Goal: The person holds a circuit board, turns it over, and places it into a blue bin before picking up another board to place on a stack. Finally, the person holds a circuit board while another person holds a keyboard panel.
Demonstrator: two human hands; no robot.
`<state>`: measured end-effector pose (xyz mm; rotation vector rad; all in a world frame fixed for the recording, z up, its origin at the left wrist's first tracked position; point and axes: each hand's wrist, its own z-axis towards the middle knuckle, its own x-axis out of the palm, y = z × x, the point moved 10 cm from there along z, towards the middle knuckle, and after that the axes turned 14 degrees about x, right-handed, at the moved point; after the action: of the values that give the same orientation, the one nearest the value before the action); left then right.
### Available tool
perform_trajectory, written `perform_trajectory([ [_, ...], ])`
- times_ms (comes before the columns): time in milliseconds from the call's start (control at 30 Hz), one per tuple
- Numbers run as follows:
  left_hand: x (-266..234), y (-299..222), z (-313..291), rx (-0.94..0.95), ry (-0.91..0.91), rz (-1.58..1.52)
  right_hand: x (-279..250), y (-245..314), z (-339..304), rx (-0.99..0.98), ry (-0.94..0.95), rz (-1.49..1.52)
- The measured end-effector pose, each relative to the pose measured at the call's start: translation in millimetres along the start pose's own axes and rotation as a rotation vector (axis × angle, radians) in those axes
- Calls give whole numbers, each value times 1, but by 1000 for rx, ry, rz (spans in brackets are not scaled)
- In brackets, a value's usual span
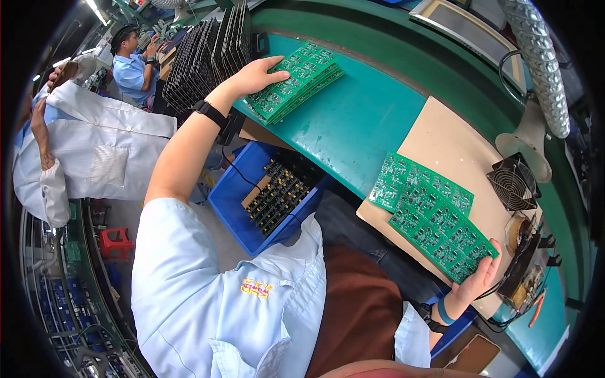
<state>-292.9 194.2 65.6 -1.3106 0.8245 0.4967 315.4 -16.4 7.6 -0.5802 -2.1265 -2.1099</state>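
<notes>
Nearest us, our right hand (477,277) curls its fingers around the lower corner of a flat green circuit-board panel (442,234), studded with rows of small dark and silver components, which lies tilted on a tan cardboard sheet (441,135) at the near edge of the teal workbench (359,120). A second, matching green panel (403,179) lies partly tucked beneath the first, so we count two here; where they overlap is hard to read. Just beside them stands one small black fan with a wire grille (513,183); the tools past it are too tangled to make out. Lower down, at our left, one blue plastic crate (236,201) holds dark populated boards, its far side hidden by the bench edge. Farther off, our left hand (257,75), a black band on its wrist, rests with fingers spread flat and released on a stack of green circuit-board panels (296,82); we cannot count the layers. Beyond it stand upright black racks (208,53), cut off at the top. Two other people work at far left.
</notes>
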Motion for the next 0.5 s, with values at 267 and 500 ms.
perform_trajectory([
  [267, -5, -5, 0, 23, -30, 140, -7, -5, -2, 14, 18, -6],
  [500, -22, -49, -12, 182, -170, 405, -15, -11, 0, 41, -24, 12],
])
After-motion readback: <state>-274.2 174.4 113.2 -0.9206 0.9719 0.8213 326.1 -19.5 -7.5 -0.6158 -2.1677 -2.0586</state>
